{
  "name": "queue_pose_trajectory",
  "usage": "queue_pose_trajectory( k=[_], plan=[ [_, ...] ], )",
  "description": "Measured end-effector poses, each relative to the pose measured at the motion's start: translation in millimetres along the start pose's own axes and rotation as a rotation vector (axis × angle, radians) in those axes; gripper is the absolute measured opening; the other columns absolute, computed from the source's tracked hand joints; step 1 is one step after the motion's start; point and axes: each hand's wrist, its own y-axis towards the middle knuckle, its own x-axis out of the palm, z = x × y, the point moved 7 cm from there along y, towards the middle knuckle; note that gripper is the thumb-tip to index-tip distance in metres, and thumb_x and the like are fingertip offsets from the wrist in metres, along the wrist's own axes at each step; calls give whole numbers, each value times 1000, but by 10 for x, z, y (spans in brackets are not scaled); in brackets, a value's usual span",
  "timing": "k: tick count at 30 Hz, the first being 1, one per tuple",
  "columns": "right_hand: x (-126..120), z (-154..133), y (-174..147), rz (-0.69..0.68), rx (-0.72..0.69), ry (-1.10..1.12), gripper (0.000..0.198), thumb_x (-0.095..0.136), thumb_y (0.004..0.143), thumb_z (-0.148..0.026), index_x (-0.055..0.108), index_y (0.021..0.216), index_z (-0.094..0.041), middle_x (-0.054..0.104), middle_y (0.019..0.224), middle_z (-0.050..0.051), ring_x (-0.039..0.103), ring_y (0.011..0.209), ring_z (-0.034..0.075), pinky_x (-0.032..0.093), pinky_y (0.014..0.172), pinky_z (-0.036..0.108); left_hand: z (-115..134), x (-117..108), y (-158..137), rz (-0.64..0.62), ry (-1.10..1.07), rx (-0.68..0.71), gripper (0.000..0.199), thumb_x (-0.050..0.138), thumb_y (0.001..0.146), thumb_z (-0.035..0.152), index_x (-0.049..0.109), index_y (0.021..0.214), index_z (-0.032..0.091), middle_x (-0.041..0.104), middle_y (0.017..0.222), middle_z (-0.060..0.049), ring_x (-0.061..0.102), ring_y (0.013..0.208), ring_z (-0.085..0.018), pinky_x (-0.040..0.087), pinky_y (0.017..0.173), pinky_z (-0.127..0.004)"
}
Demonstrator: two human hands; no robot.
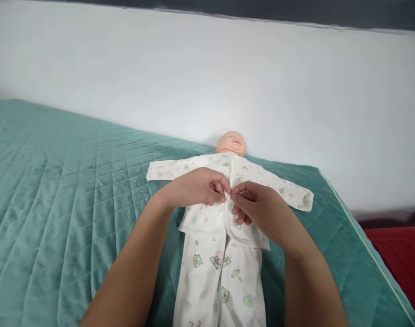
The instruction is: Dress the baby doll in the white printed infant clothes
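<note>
A baby doll (230, 143) lies on its back, dressed in a white printed jacket (202, 220) and matching trousers (202, 272). Both sleeves stretch out to the sides. At the middle of the jacket front, my left hand (202, 185) pinches the fabric edge between thumb and fingertips. Close against it, my right hand (257, 202) pinches the other side of the front opening. Between the fingertips shows a small pale round button (228, 197); whether it sits in its hole cannot be made out. Below the hands the jacket's lower edges part slightly over the trousers.
A green quilted bedspread (74, 218) spreads under the doll, with its piped edge running down the right. Behind the doll's head rises a white wall (160, 72) with a dark band on top. A red object (401, 259) stands beyond the right edge.
</note>
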Motion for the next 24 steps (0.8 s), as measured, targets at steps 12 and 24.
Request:
queue_pose_trajectory(
  k=[12, 24],
  plan=[
    [-156, -41, 23, 177, -105, 5, 20, 57, 89, -41, 68, 89, -24, 70, 74, 2, 61, 63, 17, 46, 59, 31, 18, -21, -44, 18, 116, -11, 11, 60, 80, 28, 69, 79, 21, 63, 71, 1, 56, 64, -12, 40, 55, -22],
    [-166, 21, 200, 470, -347, -61, 39, 56, 92, -42, 57, 129, -28, 56, 142, 7, 51, 130, 25, 43, 108, 45, 119, -120, 146, 654, 332, 378, 29, 46, 98, 27, 66, 119, 23, 61, 137, -6, 52, 131, -20, 39, 114, -36]
  ],
)
